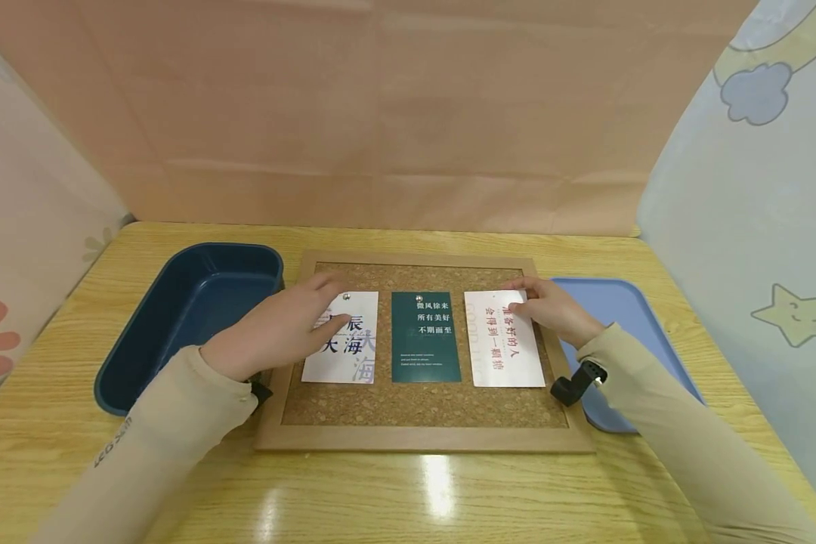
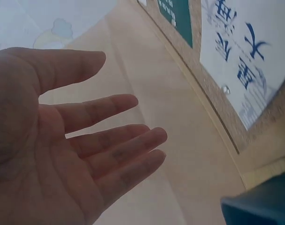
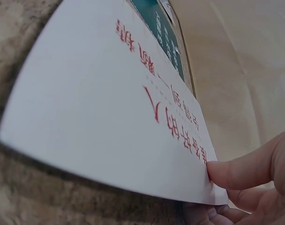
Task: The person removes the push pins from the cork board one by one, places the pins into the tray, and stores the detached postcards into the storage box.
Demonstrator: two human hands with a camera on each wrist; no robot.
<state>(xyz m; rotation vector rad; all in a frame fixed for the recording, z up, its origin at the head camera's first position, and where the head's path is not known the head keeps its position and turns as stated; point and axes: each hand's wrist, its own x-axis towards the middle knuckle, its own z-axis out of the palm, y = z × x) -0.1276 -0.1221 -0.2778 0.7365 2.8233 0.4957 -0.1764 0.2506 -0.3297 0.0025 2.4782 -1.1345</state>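
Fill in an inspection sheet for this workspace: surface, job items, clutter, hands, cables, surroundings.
Surface: wood-grain table, light glare in front of the framed corkboard.
Job items: left white card, green card, right white card; silver pins at the tops of the first two.
Clutter: dark blue bin left of the board, light blue tray right.
Hands: left hand holds nothing; right hand pinches the right white card's upper corner.
Cables: nothing seen.
Surroundings: brown backdrop behind, printed sheets both sides.

Left forearm extends from near left toward far right; left hand relaxed, fingers extended, left thumb spread apart. Right forearm slants from near right toward far left; right hand in pinch, right thumb opposed to bent fingers. Hands well apart; both forearms sleeved.
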